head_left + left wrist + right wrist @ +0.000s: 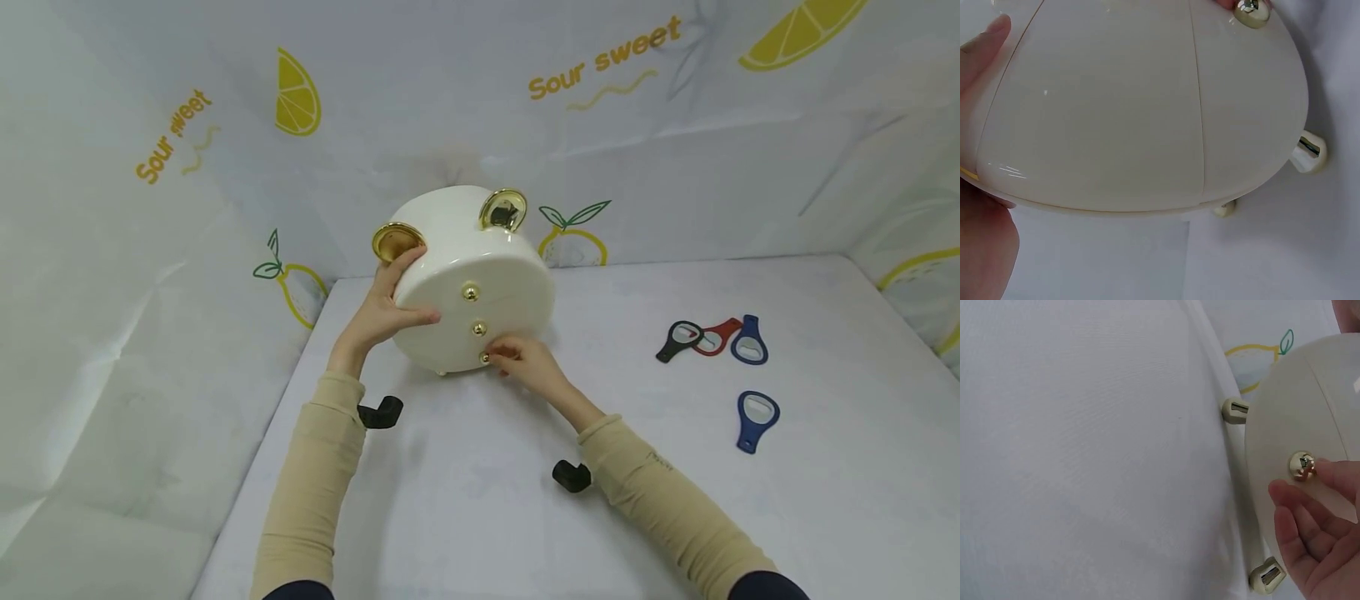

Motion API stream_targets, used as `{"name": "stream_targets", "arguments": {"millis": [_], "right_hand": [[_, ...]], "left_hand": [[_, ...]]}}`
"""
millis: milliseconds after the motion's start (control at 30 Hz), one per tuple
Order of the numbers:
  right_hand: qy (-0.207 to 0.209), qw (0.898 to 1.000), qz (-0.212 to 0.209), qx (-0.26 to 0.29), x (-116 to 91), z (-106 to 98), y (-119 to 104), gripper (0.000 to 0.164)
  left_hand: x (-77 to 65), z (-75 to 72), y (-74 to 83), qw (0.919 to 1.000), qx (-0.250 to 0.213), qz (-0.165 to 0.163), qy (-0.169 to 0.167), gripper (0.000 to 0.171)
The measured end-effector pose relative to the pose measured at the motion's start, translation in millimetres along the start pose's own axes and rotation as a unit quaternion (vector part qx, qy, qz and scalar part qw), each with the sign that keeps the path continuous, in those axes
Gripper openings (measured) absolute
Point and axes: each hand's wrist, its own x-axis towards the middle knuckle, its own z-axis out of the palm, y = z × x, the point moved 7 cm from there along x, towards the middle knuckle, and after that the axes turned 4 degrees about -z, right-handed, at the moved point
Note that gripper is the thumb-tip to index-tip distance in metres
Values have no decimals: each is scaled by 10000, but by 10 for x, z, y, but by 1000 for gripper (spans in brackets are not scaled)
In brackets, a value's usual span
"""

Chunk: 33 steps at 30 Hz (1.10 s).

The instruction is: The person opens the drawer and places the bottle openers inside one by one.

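A glossy white rounded box (517, 287) with two gold ears, gold round knobs and short gold feet stands tilted back on the table. Thin seams split its front, as the left wrist view shows. My left hand (378, 312) grips the box's left side, thumb across the front and fingers up by the left gold ear (397, 242). At the lowest knob (1301, 465), my right hand (1322, 531) pinches with thumb and forefinger, its other fingers curled just below. Above it sit the middle knob (479, 329) and the top knob (470, 292).
Several bottle openers lie on the right of the table: a black one (667, 343), a red one (726, 329) overlapping it, a blue one (751, 337) beside them, and another blue one (747, 437) nearer. A white lemon-printed backdrop (450, 100) rises behind the box.
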Motion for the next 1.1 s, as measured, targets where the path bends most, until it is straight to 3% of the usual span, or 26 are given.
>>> {"name": "stream_targets", "arguments": {"millis": [233, 400, 600, 900, 1033, 1100], "right_hand": [[-615, 9944, 81, 857, 38, 124, 138, 28], [-570, 9964, 34, 622, 70, 125, 153, 27], [-421, 9960, 341, 709, 88, 121, 187, 28], [-430, 9969, 381, 533, -39, 21, -166, 27], [-422, 9968, 379, 562, -64, 9, -209, 27], [-416, 9967, 341, 600, -31, 32, -106, 28]], "left_hand": [[10, -9, -28, 9999, 85, 62, 9, 96], [13, -9, -30, 9998, 21, 119, 128, 94], [6, -6, -54, 9996, 183, 110, 204, 92], [3, 8, -54, 9988, 349, 184, 274, 91], [4, 7, -41, 9981, 461, 271, 309, 92], [5, 8, -42, 9979, 508, 258, 296, 92]]}}
